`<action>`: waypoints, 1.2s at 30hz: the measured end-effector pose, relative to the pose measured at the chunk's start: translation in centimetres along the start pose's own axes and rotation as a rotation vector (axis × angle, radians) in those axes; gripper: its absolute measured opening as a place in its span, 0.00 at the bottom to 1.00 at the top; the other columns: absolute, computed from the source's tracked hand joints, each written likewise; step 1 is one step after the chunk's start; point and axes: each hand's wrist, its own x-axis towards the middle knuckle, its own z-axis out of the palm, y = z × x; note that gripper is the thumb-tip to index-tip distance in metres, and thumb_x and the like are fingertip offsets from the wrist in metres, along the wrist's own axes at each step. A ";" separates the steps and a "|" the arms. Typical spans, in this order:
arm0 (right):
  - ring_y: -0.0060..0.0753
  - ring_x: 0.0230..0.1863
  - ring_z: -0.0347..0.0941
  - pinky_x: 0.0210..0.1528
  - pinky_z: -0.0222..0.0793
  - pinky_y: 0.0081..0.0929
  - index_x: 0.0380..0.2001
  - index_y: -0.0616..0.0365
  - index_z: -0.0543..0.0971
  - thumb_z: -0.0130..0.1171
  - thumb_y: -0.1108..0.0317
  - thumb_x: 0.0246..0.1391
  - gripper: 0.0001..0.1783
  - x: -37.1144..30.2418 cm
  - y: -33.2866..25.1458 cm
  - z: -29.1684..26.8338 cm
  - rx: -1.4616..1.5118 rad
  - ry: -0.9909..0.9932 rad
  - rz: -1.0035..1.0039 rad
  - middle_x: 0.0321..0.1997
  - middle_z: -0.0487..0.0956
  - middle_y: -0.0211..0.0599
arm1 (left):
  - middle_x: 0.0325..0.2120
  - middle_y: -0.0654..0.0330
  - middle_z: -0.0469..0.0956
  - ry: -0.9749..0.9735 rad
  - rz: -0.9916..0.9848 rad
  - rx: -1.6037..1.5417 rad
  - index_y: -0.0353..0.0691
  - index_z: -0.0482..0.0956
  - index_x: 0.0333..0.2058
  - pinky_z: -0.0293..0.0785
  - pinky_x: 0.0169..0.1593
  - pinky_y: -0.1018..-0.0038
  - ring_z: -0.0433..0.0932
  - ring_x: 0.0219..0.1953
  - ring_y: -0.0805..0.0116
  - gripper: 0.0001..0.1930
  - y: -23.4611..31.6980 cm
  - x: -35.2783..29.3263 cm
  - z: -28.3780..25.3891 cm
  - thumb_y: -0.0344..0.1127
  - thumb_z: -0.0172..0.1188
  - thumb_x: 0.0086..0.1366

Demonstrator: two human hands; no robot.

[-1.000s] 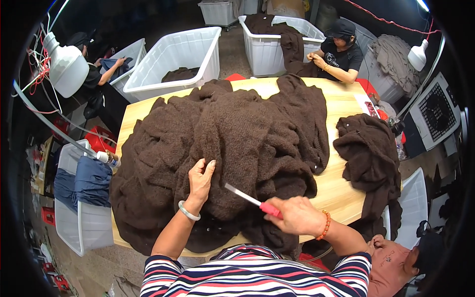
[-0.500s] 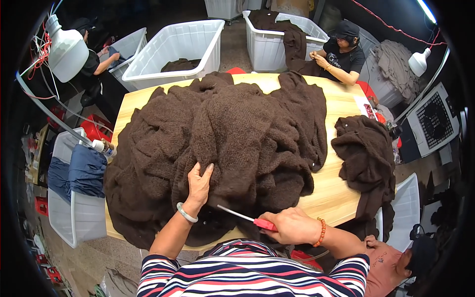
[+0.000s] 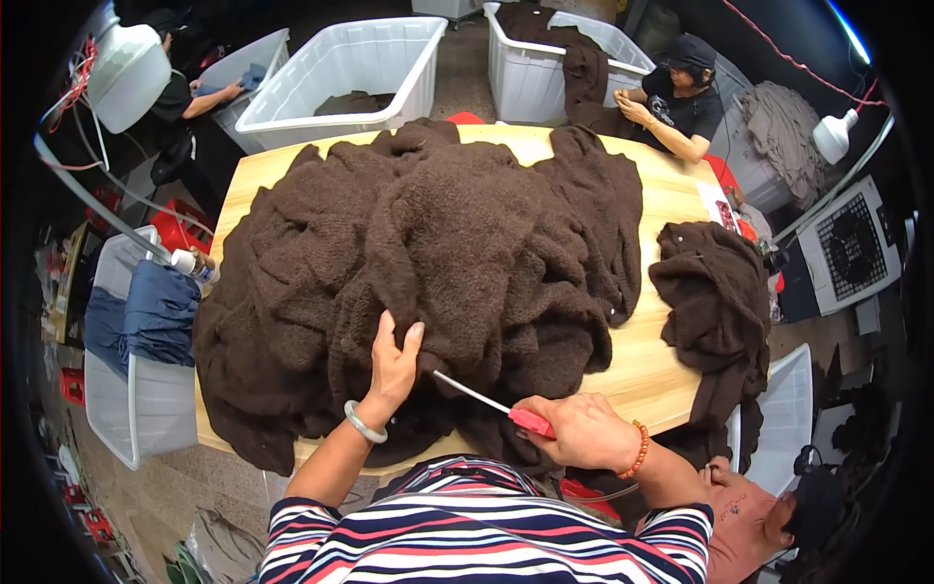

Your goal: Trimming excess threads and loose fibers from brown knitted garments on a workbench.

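Observation:
A large heap of dark brown knit garments (image 3: pixel 457 224) covers much of the wooden table in front of me. My left hand (image 3: pixel 394 370), a pale bangle at its wrist, grips a fold at the heap's near edge between thumb and fingers. My right hand (image 3: pixel 589 428), with an orange bead bracelet, is closed round the red handle of a tool with a slim straight metal shaft (image 3: pixel 472 392). The shaft points up and left, and its tip meets the brown knit just right of my left hand. The exact shape of the tip is hidden.
Another brown knit garment (image 3: pixel 715 302) hangs over the table's right edge. White bins (image 3: pixel 341 122) stand beyond the table, and one at left holds blue cloth (image 3: pixel 161 311). People sit at far right (image 3: pixel 681 102) and near right (image 3: pixel 749 516). A lamp (image 3: pixel 126 78) hangs upper left.
The tool's tip has moved up to the knit beside my left hand. The whole view has shifted slightly. At far left, the other person's hand and blue cloth have moved.

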 end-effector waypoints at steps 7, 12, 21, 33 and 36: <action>0.53 0.31 0.78 0.34 0.73 0.44 0.44 0.52 0.75 0.61 0.62 0.56 0.14 -0.3 3.2 -0.5 0.059 0.394 0.124 0.26 0.80 0.46 | 0.61 0.29 0.51 0.029 0.392 0.959 0.40 0.41 0.70 0.46 0.64 0.37 0.52 0.64 0.31 0.66 3.8 -1.1 3.2 0.56 0.77 0.41; 0.56 0.30 0.77 0.34 0.72 0.44 0.45 0.53 0.75 0.62 0.62 0.55 0.16 -2.3 5.2 0.2 0.114 0.398 0.143 0.26 0.79 0.48 | 0.54 0.36 0.67 -0.047 0.188 0.716 0.40 0.54 0.68 0.72 0.56 0.66 0.73 0.53 0.39 0.52 5.1 4.5 -0.8 0.12 0.60 0.39; 0.55 0.34 0.78 0.37 0.73 0.44 0.46 0.52 0.75 0.62 0.61 0.54 0.17 -0.8 4.6 0.1 0.129 0.222 0.031 0.30 0.80 0.48 | 0.51 0.51 0.77 -0.145 0.405 -0.495 0.29 0.69 0.57 0.73 0.59 0.63 0.78 0.51 0.57 0.26 18.0 9.9 -10.8 0.27 0.60 0.60; 0.53 0.41 0.79 0.41 0.74 0.42 0.36 0.57 0.82 0.60 0.59 0.48 0.16 11.5 5.7 1.1 0.157 0.661 -0.455 0.41 0.82 0.47 | 0.29 0.52 0.81 -0.861 0.670 0.353 0.35 0.78 0.42 0.71 0.35 0.65 0.77 0.29 0.55 0.24 23.5 0.3 0.7 0.41 0.70 0.48; 0.50 0.50 0.76 0.50 0.71 0.40 0.46 0.60 0.79 0.62 0.57 0.48 0.24 10.3 11.0 -2.0 0.472 0.750 -0.317 0.49 0.79 0.50 | 0.36 0.48 0.81 -0.905 0.905 0.560 0.32 0.79 0.46 0.71 0.33 0.65 0.75 0.29 0.53 0.30 23.6 1.0 4.1 0.34 0.71 0.39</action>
